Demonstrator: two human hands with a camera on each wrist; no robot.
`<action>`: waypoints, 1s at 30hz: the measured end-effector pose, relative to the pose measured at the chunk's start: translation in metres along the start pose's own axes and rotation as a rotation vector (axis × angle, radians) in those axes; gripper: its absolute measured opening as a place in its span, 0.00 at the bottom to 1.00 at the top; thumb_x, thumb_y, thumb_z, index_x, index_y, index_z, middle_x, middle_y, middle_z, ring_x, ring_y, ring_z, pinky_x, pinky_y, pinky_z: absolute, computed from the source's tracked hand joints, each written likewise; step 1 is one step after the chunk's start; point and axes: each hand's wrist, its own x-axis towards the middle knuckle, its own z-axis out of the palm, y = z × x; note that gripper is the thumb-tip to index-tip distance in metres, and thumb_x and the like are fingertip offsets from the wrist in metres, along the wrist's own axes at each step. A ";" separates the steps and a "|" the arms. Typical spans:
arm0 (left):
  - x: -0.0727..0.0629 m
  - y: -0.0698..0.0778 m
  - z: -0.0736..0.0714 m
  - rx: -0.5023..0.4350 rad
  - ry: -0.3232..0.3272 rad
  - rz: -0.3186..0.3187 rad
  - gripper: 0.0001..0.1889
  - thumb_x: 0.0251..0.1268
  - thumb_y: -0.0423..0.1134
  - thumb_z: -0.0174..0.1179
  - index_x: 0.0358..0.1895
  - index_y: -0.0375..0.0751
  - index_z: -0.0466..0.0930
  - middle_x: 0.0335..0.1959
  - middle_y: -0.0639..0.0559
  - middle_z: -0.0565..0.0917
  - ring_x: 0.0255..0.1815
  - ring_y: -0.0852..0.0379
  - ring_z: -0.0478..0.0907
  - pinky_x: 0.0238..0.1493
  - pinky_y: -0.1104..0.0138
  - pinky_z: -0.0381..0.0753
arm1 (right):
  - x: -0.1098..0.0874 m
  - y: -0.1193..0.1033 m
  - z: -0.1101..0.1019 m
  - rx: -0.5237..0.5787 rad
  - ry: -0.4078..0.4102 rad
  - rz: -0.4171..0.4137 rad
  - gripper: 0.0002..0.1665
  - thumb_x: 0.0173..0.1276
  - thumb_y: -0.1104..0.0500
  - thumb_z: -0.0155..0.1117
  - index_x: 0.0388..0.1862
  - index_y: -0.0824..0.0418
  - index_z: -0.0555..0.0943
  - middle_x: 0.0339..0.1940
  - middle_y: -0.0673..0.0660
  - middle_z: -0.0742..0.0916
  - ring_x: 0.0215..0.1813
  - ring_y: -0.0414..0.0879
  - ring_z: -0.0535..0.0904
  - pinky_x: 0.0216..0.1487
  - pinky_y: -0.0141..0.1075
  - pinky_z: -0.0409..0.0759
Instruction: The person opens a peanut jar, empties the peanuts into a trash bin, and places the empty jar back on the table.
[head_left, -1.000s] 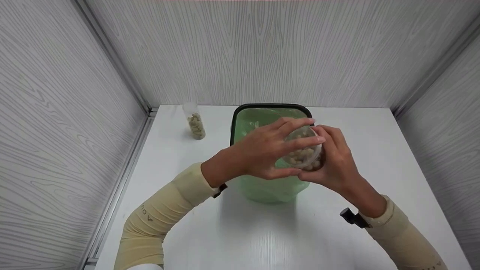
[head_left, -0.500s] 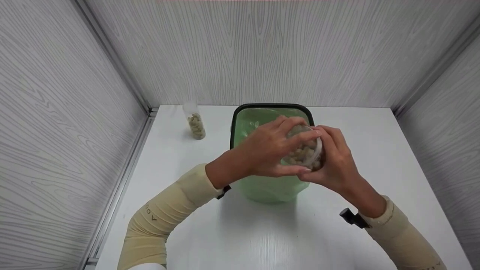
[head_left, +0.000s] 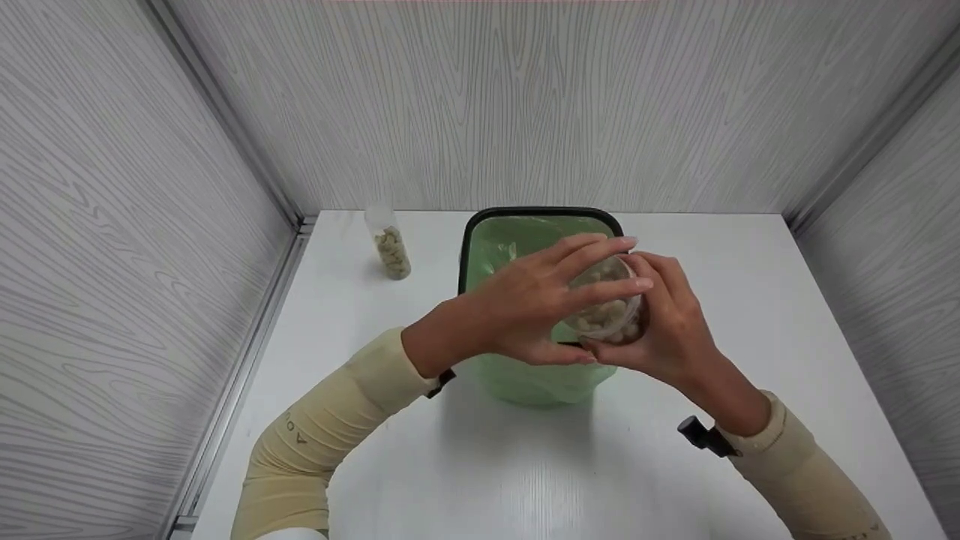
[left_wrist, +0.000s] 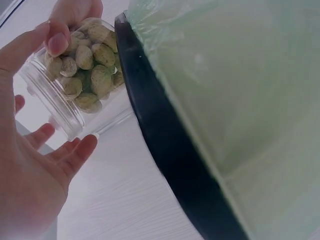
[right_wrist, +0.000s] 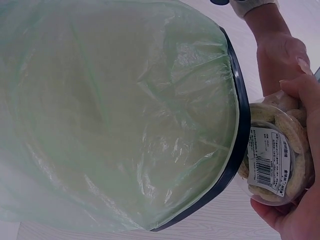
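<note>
A clear plastic jar (head_left: pixel 606 319) of tan, nut-like pieces is tilted over the right side of a bin with a black rim and green liner (head_left: pixel 540 379). My right hand (head_left: pixel 675 322) grips the jar's body from the right. Around its lid end, my left hand (head_left: pixel 525 307) has its fingers spread and fairly straight. In the left wrist view, those fingers (left_wrist: pixel 80 155) stand around the clear screw-top end of the jar (left_wrist: pixel 92 65). A printed label with a barcode (right_wrist: pixel 270 160) faces the right wrist camera on the jar's base.
A tall clear container (head_left: pixel 392 251), partly filled with similar tan pieces, stands at the back left of the white table (head_left: pixel 525 480). Grey wood-grain panels (head_left: pixel 480 105) enclose the back and both sides. The bin's black rim (left_wrist: pixel 155 125) is right beside the jar.
Half a second ago my left fingers were closed in around the jar's lid end; now they are spread out again, much as one second ago. My right hand has barely moved.
</note>
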 end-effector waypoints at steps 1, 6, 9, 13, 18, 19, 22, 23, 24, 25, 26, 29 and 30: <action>0.000 0.000 0.000 -0.004 0.002 0.011 0.40 0.67 0.64 0.60 0.78 0.50 0.65 0.81 0.39 0.62 0.82 0.45 0.61 0.81 0.60 0.63 | 0.000 0.000 0.000 -0.001 -0.001 -0.002 0.54 0.60 0.32 0.71 0.68 0.73 0.72 0.57 0.71 0.78 0.57 0.59 0.77 0.68 0.23 0.68; 0.001 -0.001 -0.001 -0.042 -0.002 0.036 0.36 0.69 0.59 0.59 0.77 0.47 0.67 0.80 0.40 0.64 0.82 0.45 0.60 0.83 0.61 0.58 | -0.001 0.002 -0.001 -0.008 -0.002 -0.013 0.51 0.59 0.38 0.72 0.69 0.73 0.73 0.58 0.71 0.78 0.57 0.60 0.77 0.70 0.21 0.67; 0.001 -0.001 -0.001 -0.054 -0.009 0.037 0.35 0.70 0.55 0.60 0.77 0.47 0.68 0.79 0.41 0.66 0.79 0.46 0.64 0.80 0.61 0.64 | -0.002 0.003 -0.002 -0.026 -0.008 -0.020 0.48 0.56 0.45 0.72 0.69 0.73 0.73 0.58 0.71 0.79 0.55 0.58 0.78 0.65 0.24 0.72; 0.001 0.000 -0.001 -0.050 -0.005 0.028 0.34 0.70 0.52 0.61 0.77 0.46 0.68 0.78 0.42 0.68 0.75 0.46 0.68 0.75 0.61 0.71 | -0.003 0.003 -0.003 -0.030 -0.019 -0.017 0.48 0.56 0.46 0.72 0.70 0.73 0.73 0.57 0.71 0.79 0.54 0.57 0.78 0.59 0.31 0.76; 0.002 0.002 0.000 -0.029 0.009 -0.013 0.34 0.72 0.56 0.59 0.76 0.46 0.68 0.75 0.43 0.71 0.69 0.47 0.72 0.68 0.60 0.78 | -0.002 0.002 -0.004 -0.024 -0.019 -0.010 0.48 0.55 0.45 0.73 0.69 0.73 0.74 0.57 0.70 0.79 0.54 0.58 0.78 0.55 0.38 0.81; 0.002 0.002 0.000 -0.018 0.016 -0.023 0.34 0.72 0.57 0.59 0.76 0.46 0.69 0.73 0.43 0.72 0.68 0.48 0.74 0.66 0.60 0.79 | -0.001 0.002 -0.004 -0.021 -0.017 -0.008 0.48 0.54 0.46 0.73 0.68 0.72 0.74 0.57 0.70 0.79 0.54 0.58 0.78 0.54 0.40 0.81; 0.002 0.003 0.000 0.046 0.036 -0.060 0.35 0.72 0.62 0.58 0.75 0.47 0.70 0.68 0.44 0.76 0.61 0.48 0.78 0.60 0.59 0.82 | 0.000 0.000 -0.003 -0.007 -0.016 -0.004 0.46 0.52 0.48 0.74 0.66 0.71 0.75 0.57 0.69 0.79 0.54 0.58 0.78 0.49 0.48 0.81; 0.002 0.003 0.000 0.070 0.041 -0.074 0.36 0.71 0.64 0.57 0.75 0.47 0.70 0.67 0.44 0.77 0.59 0.49 0.79 0.58 0.59 0.83 | 0.000 0.000 -0.003 -0.003 -0.016 -0.002 0.45 0.52 0.49 0.74 0.66 0.71 0.75 0.57 0.69 0.79 0.54 0.58 0.77 0.50 0.47 0.80; 0.002 0.004 -0.001 0.092 0.041 -0.087 0.37 0.70 0.66 0.57 0.75 0.48 0.70 0.65 0.44 0.78 0.57 0.49 0.80 0.55 0.59 0.84 | 0.000 -0.001 -0.003 -0.003 -0.017 -0.001 0.45 0.53 0.47 0.74 0.65 0.71 0.75 0.57 0.69 0.79 0.55 0.57 0.77 0.50 0.47 0.80; 0.002 0.004 -0.001 0.113 0.038 -0.102 0.38 0.70 0.68 0.56 0.75 0.48 0.70 0.64 0.44 0.78 0.56 0.49 0.81 0.53 0.59 0.85 | 0.000 -0.001 -0.003 -0.003 -0.018 -0.002 0.45 0.55 0.46 0.73 0.65 0.71 0.75 0.57 0.69 0.79 0.55 0.58 0.77 0.51 0.46 0.79; 0.002 0.004 -0.002 0.131 0.033 -0.117 0.40 0.69 0.70 0.56 0.75 0.49 0.70 0.63 0.45 0.79 0.55 0.50 0.81 0.51 0.59 0.85 | 0.000 -0.001 -0.003 -0.003 -0.018 -0.004 0.46 0.57 0.43 0.73 0.66 0.72 0.75 0.57 0.69 0.79 0.55 0.58 0.77 0.52 0.44 0.79; 0.001 0.005 -0.004 0.149 0.022 -0.156 0.45 0.63 0.76 0.56 0.76 0.50 0.67 0.64 0.45 0.79 0.57 0.50 0.81 0.51 0.58 0.85 | 0.000 -0.002 -0.002 -0.002 -0.014 -0.010 0.51 0.61 0.34 0.69 0.67 0.73 0.74 0.57 0.70 0.79 0.56 0.59 0.77 0.60 0.36 0.77; 0.001 0.005 -0.004 0.142 0.019 -0.163 0.47 0.62 0.77 0.56 0.77 0.50 0.66 0.65 0.45 0.78 0.59 0.50 0.80 0.54 0.58 0.84 | 0.000 -0.002 -0.002 -0.003 -0.013 -0.011 0.53 0.61 0.31 0.69 0.67 0.74 0.73 0.57 0.70 0.79 0.56 0.59 0.77 0.62 0.33 0.75</action>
